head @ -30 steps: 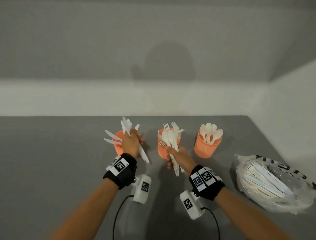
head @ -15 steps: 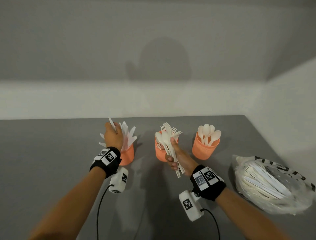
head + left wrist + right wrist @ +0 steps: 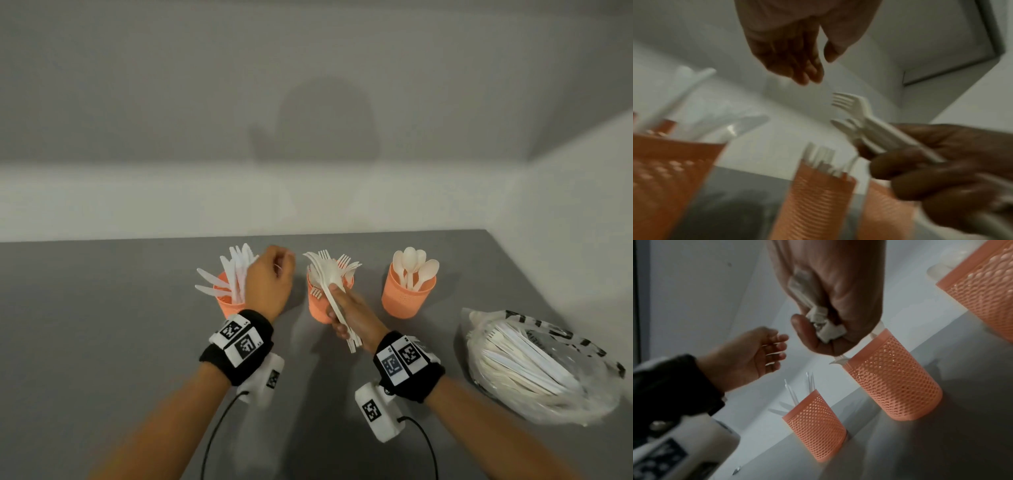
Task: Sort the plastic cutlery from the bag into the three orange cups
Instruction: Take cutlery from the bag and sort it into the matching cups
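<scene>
My right hand (image 3: 352, 313) grips a bundle of white plastic cutlery (image 3: 337, 301), forks among it, held in front of the middle orange cup (image 3: 317, 308), which holds forks. My left hand (image 3: 269, 282) is empty, its fingers loosely curled, raised between the left cup (image 3: 227, 305) of knives (image 3: 236, 270) and the middle one. The right cup (image 3: 407, 298) holds spoons (image 3: 414, 265). The clear bag (image 3: 541, 366) with more cutlery lies on the grey table (image 3: 102, 325) to my right.

Perforated orange plastic cups (image 3: 894, 382); matt white plastic cutlery (image 3: 334, 291); glossy, seemingly thin plastic bag (image 3: 548, 363).
</scene>
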`<action>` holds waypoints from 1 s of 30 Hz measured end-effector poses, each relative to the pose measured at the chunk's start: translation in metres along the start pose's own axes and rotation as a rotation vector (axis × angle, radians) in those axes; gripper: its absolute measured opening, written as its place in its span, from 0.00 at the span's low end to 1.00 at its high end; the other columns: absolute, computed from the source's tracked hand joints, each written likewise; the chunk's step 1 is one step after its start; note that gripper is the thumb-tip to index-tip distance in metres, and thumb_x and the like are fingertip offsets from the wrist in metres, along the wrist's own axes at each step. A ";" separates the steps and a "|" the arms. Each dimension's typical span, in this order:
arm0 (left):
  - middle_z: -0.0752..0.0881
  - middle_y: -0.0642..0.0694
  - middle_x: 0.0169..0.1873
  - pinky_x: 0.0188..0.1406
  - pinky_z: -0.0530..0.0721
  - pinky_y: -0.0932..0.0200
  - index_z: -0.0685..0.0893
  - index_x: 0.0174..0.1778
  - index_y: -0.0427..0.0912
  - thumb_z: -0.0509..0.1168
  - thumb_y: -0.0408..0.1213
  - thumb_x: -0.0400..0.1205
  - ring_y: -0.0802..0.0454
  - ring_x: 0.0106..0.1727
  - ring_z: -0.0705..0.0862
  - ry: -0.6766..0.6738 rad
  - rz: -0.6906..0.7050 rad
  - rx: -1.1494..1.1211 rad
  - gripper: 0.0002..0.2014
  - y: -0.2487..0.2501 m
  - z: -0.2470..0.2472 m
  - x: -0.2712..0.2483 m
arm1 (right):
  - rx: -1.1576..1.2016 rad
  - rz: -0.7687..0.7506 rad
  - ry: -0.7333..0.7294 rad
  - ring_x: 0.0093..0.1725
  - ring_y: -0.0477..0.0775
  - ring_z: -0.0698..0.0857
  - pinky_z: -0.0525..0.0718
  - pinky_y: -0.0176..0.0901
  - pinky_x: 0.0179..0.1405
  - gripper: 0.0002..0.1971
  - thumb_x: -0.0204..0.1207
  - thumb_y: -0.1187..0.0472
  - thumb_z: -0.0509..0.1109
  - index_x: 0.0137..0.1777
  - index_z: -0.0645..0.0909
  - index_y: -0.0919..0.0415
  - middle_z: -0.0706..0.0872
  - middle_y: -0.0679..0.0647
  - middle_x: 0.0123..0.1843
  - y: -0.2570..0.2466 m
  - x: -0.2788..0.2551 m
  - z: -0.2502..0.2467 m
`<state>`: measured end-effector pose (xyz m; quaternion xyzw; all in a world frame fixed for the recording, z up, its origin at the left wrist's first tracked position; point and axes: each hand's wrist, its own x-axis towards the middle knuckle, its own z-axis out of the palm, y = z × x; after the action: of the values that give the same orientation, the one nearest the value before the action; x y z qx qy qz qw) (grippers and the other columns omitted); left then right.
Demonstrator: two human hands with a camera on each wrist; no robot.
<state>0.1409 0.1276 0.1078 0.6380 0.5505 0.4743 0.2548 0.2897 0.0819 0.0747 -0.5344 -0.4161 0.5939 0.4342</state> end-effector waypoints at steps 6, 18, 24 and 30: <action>0.80 0.46 0.35 0.39 0.84 0.52 0.76 0.45 0.41 0.65 0.37 0.81 0.52 0.31 0.81 -0.182 -0.264 -0.252 0.04 0.011 0.035 -0.028 | -0.155 -0.130 0.108 0.19 0.44 0.72 0.69 0.33 0.15 0.11 0.85 0.51 0.53 0.60 0.69 0.55 0.76 0.52 0.30 0.005 -0.003 0.003; 0.71 0.51 0.17 0.16 0.70 0.66 0.73 0.42 0.40 0.47 0.35 0.83 0.57 0.19 0.69 -0.101 -0.673 -0.868 0.11 0.018 0.014 -0.019 | -0.214 -0.272 0.234 0.30 0.37 0.78 0.74 0.27 0.31 0.07 0.84 0.59 0.59 0.59 0.73 0.57 0.77 0.41 0.34 0.017 -0.018 -0.014; 0.69 0.56 0.13 0.12 0.60 0.70 0.79 0.38 0.46 0.62 0.50 0.81 0.62 0.11 0.64 -0.357 -0.391 -0.428 0.12 0.027 0.014 -0.037 | -0.200 -0.304 0.214 0.27 0.38 0.76 0.73 0.29 0.28 0.08 0.82 0.57 0.62 0.58 0.77 0.56 0.78 0.42 0.30 0.013 -0.026 -0.009; 0.81 0.51 0.26 0.17 0.69 0.73 0.81 0.47 0.41 0.68 0.36 0.78 0.63 0.21 0.76 -0.277 -0.282 -0.312 0.05 0.022 0.030 -0.046 | -0.213 -0.265 0.160 0.20 0.40 0.73 0.71 0.31 0.20 0.09 0.85 0.53 0.56 0.46 0.77 0.48 0.81 0.52 0.30 0.017 -0.040 0.003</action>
<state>0.1796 0.0839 0.0986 0.5668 0.5140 0.4212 0.4869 0.2872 0.0388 0.0699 -0.5632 -0.5076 0.4397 0.4815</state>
